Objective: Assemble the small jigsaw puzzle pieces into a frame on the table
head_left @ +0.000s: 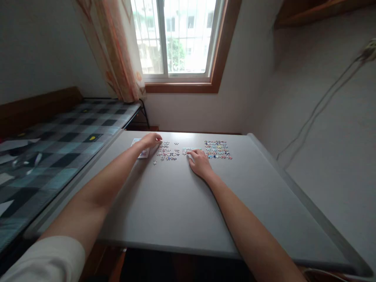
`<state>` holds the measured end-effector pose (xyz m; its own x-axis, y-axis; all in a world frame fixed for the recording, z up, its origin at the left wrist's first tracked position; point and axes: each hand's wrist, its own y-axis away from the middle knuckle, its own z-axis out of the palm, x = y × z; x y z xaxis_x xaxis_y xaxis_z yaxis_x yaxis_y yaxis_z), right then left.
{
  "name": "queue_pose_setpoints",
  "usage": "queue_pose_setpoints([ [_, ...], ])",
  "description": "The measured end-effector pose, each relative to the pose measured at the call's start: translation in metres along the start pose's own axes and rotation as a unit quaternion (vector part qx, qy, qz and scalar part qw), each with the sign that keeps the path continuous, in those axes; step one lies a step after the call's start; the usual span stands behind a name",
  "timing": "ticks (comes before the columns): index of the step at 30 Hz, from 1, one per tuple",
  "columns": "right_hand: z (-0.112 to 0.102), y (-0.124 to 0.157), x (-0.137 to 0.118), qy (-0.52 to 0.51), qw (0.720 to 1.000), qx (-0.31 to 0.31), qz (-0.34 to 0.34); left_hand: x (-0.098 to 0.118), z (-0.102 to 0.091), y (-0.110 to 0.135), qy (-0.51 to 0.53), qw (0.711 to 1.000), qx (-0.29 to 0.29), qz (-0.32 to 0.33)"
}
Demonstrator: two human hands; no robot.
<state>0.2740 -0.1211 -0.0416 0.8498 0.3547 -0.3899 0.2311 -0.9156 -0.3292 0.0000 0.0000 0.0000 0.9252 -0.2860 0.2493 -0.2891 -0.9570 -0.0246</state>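
Loose jigsaw puzzle pieces (pixel 169 154) lie in a loose patch on the grey table. My left hand (pixel 151 139) reaches to the far left edge of that patch, its fingers bent together at the tips. Whatever they pinch is too small to make out. Under and beside that hand is a white card with a printed picture (pixel 143 154), partly covered by my wrist. My right hand (pixel 200 161) rests with fingers spread over a small joined strip of puzzle (pixel 185 150), touching its near side. Right of it sits a colourful block of puzzle pieces (pixel 217 149) in close rows.
One stray puzzle piece (pixel 154 162) lies nearer me. The grey table (pixel 176 207) has a raised rim on its right. A bed with a checked cover (pixel 96 117) stands left, holding papers. Ahead are a curtain (pixel 117 51) and a window (pixel 185 43); a cable (pixel 317 109) hangs right.
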Motion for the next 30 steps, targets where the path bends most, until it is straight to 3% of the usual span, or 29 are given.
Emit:
queue_pose_setpoints([
  [5,0.000,0.000,-0.001,0.001,1.000,0.000,0.002,-0.007,-0.006,-0.016,0.015,0.998,-0.061,0.014],
  [12,-0.001,0.000,-0.003,0.006,1.000,0.001,0.008,-0.011,-0.014,-0.024,0.024,0.995,-0.093,0.001],
  [23,-0.002,0.002,-0.006,0.011,1.000,-0.002,0.014,-0.005,-0.015,-0.029,0.006,0.995,-0.092,-0.025],
  [30,-0.004,0.001,-0.007,0.019,1.000,-0.010,0.022,-0.001,-0.011,-0.020,0.151,0.988,-0.027,-0.030],
])
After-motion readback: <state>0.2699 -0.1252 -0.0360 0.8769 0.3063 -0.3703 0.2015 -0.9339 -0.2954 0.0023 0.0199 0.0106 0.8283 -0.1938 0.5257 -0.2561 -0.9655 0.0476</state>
